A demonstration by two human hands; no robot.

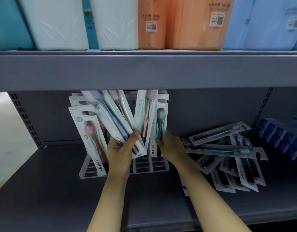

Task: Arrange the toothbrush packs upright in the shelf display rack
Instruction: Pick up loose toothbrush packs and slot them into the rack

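Two hands at the toothbrush rack

Several toothbrush packs [118, 119] fanned out from the left hand [121, 154], fingers curled round them above the clear rack [144, 166]. The right hand [171, 145] pinched an upright pack [158, 129] in the rack. More packs [228, 158] lay loose on the grey shelf [52, 190].
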